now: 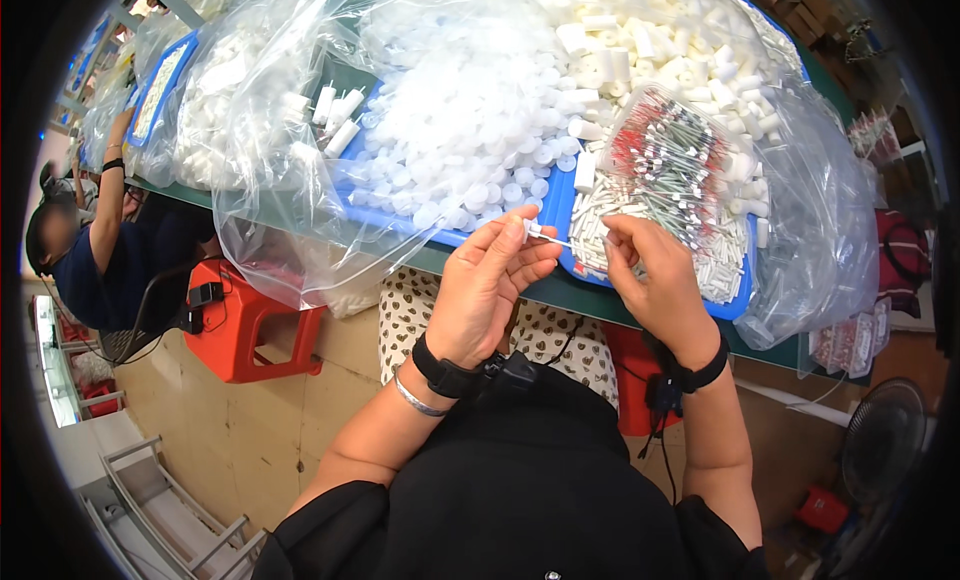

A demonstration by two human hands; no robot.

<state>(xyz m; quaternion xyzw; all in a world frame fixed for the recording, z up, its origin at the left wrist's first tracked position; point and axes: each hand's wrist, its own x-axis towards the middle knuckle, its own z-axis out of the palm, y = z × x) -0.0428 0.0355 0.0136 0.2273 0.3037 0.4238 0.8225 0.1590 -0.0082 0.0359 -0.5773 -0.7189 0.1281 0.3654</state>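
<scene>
The small white cylinder with a thin pale stem [535, 230] sits pinched between the thumb and fingers of my left hand [485, 285], its stem pointing toward my right hand [660, 280]. That one's thumb and forefinger are near each other just beyond — I can't tell whether they hold anything. A light pinch on the thick end, stem kept straight, should serve best, I judge. Ahead of my right hand, a blue plastic tray [735, 308] bears short white tubes [732, 260] and thin red, white and green pieces [670, 145]; ahead of my left, a second blue plastic tray [450, 237] holds translucent white discs [470, 110] — both on the green bench [560, 296].
</scene>
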